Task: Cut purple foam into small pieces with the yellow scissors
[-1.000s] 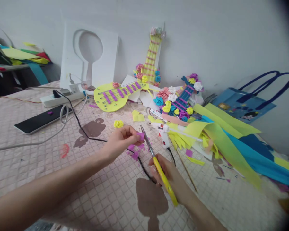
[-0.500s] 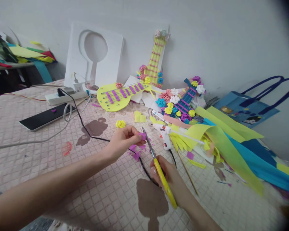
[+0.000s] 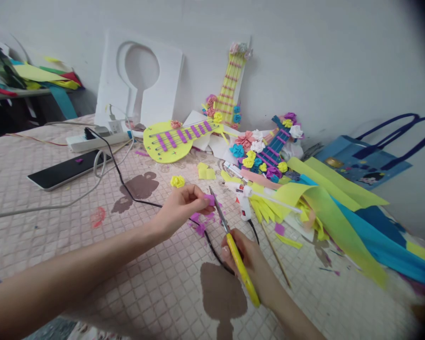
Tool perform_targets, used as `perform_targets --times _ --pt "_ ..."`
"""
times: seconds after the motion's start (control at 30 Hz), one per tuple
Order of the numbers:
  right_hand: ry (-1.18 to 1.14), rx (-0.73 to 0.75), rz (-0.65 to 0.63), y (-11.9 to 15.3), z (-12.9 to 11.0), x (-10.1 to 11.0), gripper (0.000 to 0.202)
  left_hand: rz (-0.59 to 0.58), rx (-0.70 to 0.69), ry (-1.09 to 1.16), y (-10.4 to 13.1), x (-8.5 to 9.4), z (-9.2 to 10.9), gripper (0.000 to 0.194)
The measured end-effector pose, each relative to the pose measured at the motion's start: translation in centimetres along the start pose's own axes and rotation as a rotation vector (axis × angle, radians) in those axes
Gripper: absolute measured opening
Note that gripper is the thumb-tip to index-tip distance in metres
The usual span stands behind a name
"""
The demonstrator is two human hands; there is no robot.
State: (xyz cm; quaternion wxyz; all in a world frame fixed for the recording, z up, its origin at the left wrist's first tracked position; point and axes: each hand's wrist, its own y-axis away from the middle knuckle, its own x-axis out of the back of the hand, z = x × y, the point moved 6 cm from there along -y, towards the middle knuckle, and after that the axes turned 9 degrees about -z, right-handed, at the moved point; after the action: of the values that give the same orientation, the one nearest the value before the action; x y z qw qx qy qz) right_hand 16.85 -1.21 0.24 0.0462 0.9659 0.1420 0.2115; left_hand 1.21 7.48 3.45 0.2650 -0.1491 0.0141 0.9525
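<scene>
Between thumb and fingertips my left hand (image 3: 184, 205) pinches a small piece of purple paper (image 3: 210, 199). My right hand (image 3: 246, 255) is wrapped round the yellow handle of a pair of scissors (image 3: 238, 257), whose blades point up and away, with the tips right at the purple paper. Purple scraps (image 3: 200, 229) lie on the table below my left hand. A yellow paper flower (image 3: 177, 181) sits just beyond that hand, and a yellow paper piece (image 3: 206, 171) lies behind it. The far handle loop and some right fingers are hidden.
A white glue gun (image 3: 245, 208) and a wooden stick (image 3: 276, 255) lie right of the scissors. Black cable (image 3: 148, 204) runs under my left hand. Farther back are a yellow paper guitar (image 3: 173, 144), a power strip (image 3: 95, 141), paper strips (image 3: 340, 212) and a blue bag (image 3: 368, 163).
Both hands, the purple paper and the scissors stay almost where they were. The view has shifted very slightly.
</scene>
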Motion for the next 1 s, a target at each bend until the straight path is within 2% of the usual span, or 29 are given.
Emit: perform_targets --times 0.43,1.0 --pt "-0.035 -0.013 0.003 0.06 0.92 0.10 0.027 -0.016 0.024 0.042 0.00 0.02 -0.02 0.022" --pt "-0.015 -0.046 -0.013 0.14 0.43 0.14 0.025 -0.028 0.016 0.066 -0.08 0.22 0.04 0.020"
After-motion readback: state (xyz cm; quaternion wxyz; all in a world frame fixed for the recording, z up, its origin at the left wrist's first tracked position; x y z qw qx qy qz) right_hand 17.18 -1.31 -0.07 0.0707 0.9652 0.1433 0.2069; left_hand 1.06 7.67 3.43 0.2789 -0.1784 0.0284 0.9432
